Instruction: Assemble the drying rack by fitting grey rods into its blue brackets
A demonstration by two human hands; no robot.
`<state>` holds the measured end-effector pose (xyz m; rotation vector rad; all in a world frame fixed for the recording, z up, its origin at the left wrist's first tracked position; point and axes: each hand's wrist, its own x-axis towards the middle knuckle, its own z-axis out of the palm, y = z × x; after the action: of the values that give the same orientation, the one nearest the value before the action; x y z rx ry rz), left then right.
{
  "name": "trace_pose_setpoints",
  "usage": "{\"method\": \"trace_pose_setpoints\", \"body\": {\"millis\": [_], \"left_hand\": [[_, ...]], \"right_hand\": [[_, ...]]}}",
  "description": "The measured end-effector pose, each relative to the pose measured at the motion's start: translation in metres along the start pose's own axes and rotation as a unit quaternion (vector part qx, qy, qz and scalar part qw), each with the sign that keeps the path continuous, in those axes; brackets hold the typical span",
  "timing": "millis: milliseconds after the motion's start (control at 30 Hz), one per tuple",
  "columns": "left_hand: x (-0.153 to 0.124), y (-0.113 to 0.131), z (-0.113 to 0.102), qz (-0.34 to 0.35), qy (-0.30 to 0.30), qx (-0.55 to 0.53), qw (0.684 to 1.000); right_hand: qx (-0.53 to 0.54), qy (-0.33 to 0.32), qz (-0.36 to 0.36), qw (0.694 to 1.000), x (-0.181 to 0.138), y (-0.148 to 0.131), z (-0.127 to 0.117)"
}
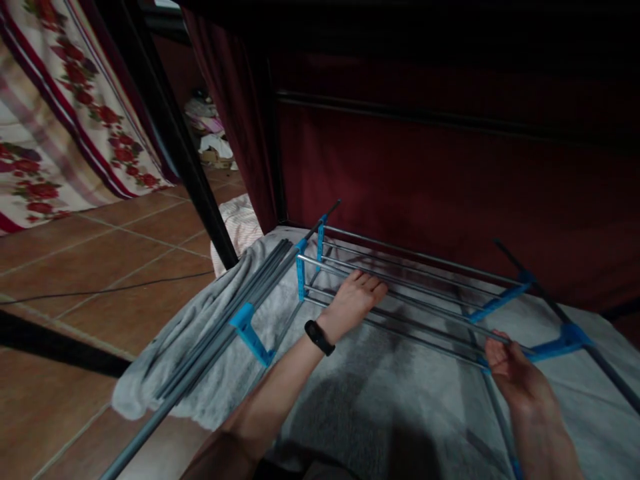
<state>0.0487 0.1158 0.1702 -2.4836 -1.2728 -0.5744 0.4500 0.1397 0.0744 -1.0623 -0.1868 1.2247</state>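
A metal rack point(410, 287) of grey rods with blue plastic joints lies on a grey cloth point(350, 393) on the floor. My left hand point(353, 301), with a black band on the wrist, rests on the rack's middle rods, fingers curled over them. My right hand point(510, 367) is closed on the nearest rod by a blue joint point(555, 347) at the rack's right end. A bundle of loose grey rods point(225, 320) with a blue bracket lies to the left on the cloth.
A dark red fabric wall point(450, 167) with a black frame stands right behind the rack. A black post point(170, 133) leans at the left. Brown floor tiles point(100, 267), a black cable and a flowered curtain point(60, 120) fill the left side.
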Motion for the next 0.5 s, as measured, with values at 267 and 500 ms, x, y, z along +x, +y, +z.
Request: {"method": "trace_pose_setpoints", "body": {"millis": [267,500], "left_hand": [[0.004,-0.017,0.021,0.000,-0.013,-0.006,1.000],[-0.002,-0.022,0.033,-0.005,-0.035,-0.011,0.999]], "right_hand": [[0.005,0.015,0.006,1.000,-0.006,0.001,0.008],[-0.002,0.037,0.030,0.999,-0.009,0.008,0.008]]}}
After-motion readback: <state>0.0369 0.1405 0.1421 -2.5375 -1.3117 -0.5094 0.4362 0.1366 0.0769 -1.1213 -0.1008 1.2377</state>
